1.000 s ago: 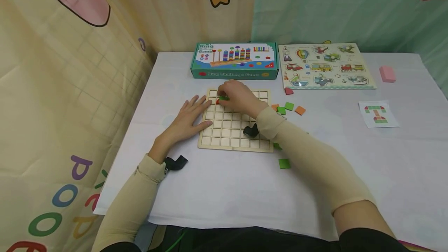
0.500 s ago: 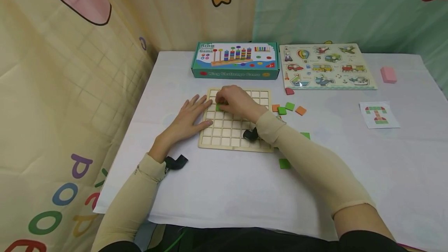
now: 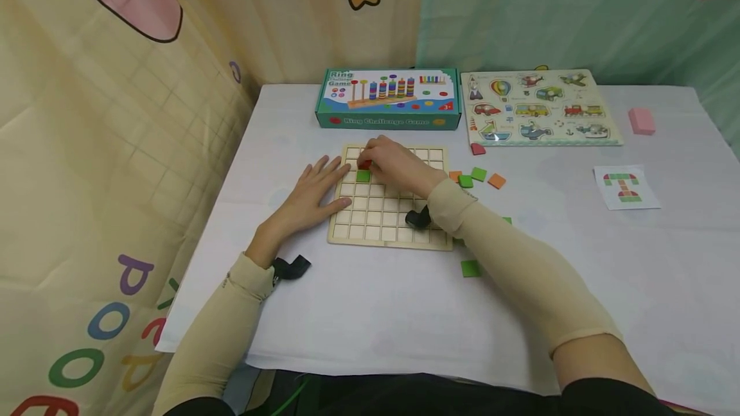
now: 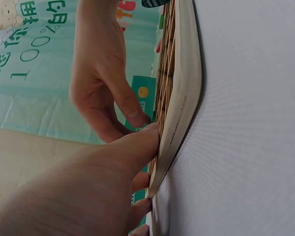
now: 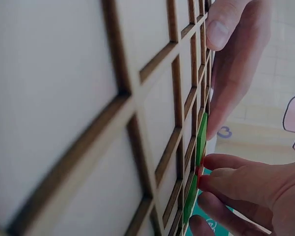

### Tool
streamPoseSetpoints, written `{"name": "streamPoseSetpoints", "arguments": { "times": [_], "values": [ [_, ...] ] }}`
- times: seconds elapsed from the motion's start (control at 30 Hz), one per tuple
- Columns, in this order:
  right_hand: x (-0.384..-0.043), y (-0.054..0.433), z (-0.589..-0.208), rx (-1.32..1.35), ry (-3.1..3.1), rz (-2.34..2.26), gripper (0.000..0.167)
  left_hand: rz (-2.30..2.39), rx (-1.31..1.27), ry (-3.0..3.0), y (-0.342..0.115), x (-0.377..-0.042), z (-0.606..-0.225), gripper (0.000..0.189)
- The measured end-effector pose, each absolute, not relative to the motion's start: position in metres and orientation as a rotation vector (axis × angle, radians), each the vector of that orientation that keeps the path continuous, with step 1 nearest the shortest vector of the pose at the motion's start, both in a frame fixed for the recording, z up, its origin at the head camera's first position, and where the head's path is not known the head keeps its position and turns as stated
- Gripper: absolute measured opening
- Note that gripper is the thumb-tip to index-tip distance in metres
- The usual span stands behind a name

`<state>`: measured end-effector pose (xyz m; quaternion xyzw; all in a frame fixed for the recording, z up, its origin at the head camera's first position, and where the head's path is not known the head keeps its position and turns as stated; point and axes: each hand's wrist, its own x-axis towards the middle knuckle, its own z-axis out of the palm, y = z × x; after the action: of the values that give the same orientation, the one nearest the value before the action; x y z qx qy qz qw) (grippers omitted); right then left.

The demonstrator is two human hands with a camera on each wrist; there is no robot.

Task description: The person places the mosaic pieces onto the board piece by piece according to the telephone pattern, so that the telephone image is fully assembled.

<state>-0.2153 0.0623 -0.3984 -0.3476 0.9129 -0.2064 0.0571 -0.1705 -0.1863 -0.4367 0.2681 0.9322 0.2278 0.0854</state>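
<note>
Wooden grid board point(image 3: 374, 217), pale and square-celled, lies flat on the white table point(image 3: 347, 326) before you. Your left hand point(image 3: 312, 198) spreads along its left edge, fingers extended. A green tile point(image 3: 363, 176) sits in one cell; just beyond, your right hand point(image 3: 396, 162) pinches a red piece point(image 3: 365, 164). Farther back stands a game box point(image 3: 388, 122).

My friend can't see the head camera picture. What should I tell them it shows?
A right hand touches a red piece on a wooden grid board, beside a green square, while the left hand touches the board's left edge. Loose green and orange tiles lie to the right; a game box and picture puzzle lie behind.
</note>
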Motion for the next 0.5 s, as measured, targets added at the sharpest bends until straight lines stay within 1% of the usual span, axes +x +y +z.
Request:
{"name": "streamPoseSetpoints", "arguments": {
  "times": [0.17, 0.5],
  "values": [
    [-0.215, 0.080, -0.393, -1.005, 2.766, -0.700, 0.027, 0.673, 0.793, 2.780, -0.186, -0.171, -0.438, 0.078],
    [-0.210, 0.145, -0.381, -0.740, 2.834, -0.855, 0.026, 0.676, 0.788, 2.783, -0.185, -0.171, -0.438, 0.078]
  ]
}}
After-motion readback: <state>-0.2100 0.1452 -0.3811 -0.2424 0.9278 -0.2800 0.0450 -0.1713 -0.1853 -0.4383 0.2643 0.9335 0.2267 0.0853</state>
